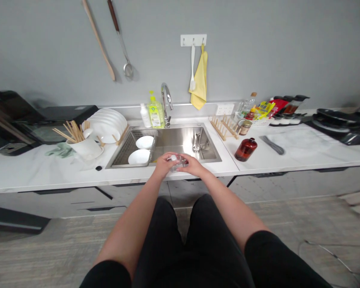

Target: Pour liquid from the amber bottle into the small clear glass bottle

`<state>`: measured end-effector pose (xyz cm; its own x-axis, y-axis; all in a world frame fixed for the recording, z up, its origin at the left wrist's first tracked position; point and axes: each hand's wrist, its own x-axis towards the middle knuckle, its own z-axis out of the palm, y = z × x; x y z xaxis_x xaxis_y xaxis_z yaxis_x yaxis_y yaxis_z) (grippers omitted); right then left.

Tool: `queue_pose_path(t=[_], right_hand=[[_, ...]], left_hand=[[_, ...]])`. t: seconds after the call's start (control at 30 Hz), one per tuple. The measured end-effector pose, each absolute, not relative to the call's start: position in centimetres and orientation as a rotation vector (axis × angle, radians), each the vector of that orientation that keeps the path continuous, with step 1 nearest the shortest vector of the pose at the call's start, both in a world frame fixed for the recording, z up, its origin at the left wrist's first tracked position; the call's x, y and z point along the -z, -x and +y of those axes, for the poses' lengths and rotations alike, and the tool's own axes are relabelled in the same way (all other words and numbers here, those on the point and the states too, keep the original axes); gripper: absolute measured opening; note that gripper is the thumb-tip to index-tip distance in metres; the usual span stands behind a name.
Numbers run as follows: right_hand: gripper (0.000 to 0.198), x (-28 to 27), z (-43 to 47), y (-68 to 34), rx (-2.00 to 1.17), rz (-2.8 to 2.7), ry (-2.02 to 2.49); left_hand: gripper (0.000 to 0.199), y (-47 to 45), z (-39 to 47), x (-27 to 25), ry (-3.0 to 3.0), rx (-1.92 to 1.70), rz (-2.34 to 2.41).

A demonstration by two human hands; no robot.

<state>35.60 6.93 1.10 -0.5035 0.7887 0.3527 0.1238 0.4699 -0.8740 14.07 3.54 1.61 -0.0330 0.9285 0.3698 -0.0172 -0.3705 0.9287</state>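
Above the front rim of the sink [180, 134], my left hand [164, 164] and my right hand [192, 165] hold a small clear bottle [180, 163] between them. It lies roughly sideways, and a whitish round end shows by my left fingers. The fingers of both hands are closed around it and hide part of its shape. To the right on the counter stands a brown bottle [246, 150] with no cap on its neck and dark liquid inside. Two white bowls [139, 157] sit in the wire basket in the sink's left side.
Behind the sink are a faucet [166, 102], a yellow-green soap bottle [155, 113] and a white bottle [145, 115]. Left stand racked plates [108, 126] and a white chopstick holder [87, 149]. Right are a wooden rack [225, 127], a jar [245, 127] and a grey utensil [273, 145].
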Motion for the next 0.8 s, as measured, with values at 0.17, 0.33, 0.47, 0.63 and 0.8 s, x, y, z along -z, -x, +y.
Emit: queue_pose_path(t=[0.17,0.33,0.47,0.63,0.8], right_hand=[[0.089,-0.8,7.5,-35.8,-1.203,-1.829,0.769],[0.086,-0.6,7.7,-35.9,-1.172,-1.793,0.799],[0.085,-0.3,7.8,-35.7,-1.166,-1.781,0.799],[0.086,-0.6,7.6,-35.6,-1.138,-1.793,0.824],[0.085,-0.6,7.7,-35.7,-1.146,-1.777,0.833]], left_hand=[[0.043,-15.4,3.4,-1.5,-1.400,-1.559,0.965],[0.047,-14.5,3.7,-1.2,-1.349,-1.541,0.862],[0.043,-14.2,4.3,-0.7,-1.323,-1.552,0.828],[0.042,-14.7,4.5,-0.2,-1.308,-1.570,0.820],[0.067,-14.6,4.3,-0.3,-1.297,-1.573,0.767]])
